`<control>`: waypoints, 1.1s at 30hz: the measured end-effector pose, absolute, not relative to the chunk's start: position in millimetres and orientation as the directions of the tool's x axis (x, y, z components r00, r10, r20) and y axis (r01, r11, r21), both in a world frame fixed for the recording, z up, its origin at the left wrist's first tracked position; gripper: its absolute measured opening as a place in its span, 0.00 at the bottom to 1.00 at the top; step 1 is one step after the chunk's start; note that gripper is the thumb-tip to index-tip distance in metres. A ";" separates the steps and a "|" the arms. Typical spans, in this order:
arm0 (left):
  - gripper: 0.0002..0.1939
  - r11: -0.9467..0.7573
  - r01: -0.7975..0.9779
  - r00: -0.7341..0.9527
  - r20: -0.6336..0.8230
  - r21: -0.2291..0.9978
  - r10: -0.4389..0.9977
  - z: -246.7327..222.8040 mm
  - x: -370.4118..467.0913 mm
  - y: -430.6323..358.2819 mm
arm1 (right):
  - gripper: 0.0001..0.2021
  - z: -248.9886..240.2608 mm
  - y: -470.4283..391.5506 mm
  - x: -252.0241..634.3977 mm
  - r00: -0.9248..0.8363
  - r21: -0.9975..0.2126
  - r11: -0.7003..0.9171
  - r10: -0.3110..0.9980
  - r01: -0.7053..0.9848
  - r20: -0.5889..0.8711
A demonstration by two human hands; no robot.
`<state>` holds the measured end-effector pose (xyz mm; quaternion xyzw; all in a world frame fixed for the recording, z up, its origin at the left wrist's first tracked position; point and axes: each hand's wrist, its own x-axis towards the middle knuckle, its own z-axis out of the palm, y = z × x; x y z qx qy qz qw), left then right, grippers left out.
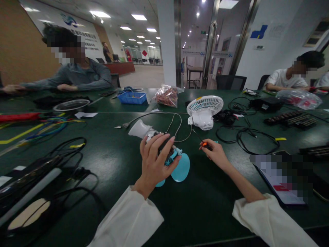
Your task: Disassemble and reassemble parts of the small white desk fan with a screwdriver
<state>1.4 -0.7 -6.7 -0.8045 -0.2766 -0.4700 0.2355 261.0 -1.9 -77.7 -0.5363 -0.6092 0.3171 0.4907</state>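
My left hand (158,159) is wrapped over a fan motor, dark and mostly covered by the fingers. A white stand piece (140,129) sticks out beyond it to the upper left. Under and beside this hand show light-blue fan blades (181,168). In my right hand (214,152) is a screwdriver (205,144) with an orange and black handle, its thin shaft pointing up and left, apart from the motor. Behind the hands lies a white fan cage (205,106) with its housing. A grey cord (177,127) loops between it and the motor.
A blue basket (132,97) and a plastic bag of reddish-brown bits (166,96) stand at the back. Black cables (253,139) and a tablet (282,181) lie on the right. Wires and dark devices (31,175) cover the left. Other people sit across the table (102,206).
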 end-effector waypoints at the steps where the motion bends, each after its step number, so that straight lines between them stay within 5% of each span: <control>1: 0.39 -0.735 0.677 0.343 0.900 -0.037 0.271 -6.6 2.6 -1.2 | 0.09 -77.3 -2.2 260.8 0.057 -0.911 0.226 0.964 0.344 0.260; 5: 0.45 -0.706 0.686 0.246 0.857 0.176 0.453 -8.0 9.4 -3.7 | 0.09 -76.2 -3.5 259.7 0.054 -0.911 0.224 0.965 0.346 0.257; 11: 0.38 -0.668 0.703 0.229 0.813 0.242 0.535 -13.4 15.6 -6.2 | 0.10 -74.1 -4.4 258.2 0.102 -0.926 0.221 0.959 0.304 0.263; 24: 0.31 -0.679 0.678 0.165 0.841 0.283 0.516 -13.7 18.6 -4.7 | 0.12 -46.5 -32.4 208.0 0.086 -0.855 0.395 0.891 0.336 0.446; 33: 0.36 -0.670 0.720 0.230 0.850 0.179 0.474 -16.6 15.1 -3.2 | 0.13 -51.0 -37.7 198.4 -0.002 -0.771 0.457 0.861 0.443 0.509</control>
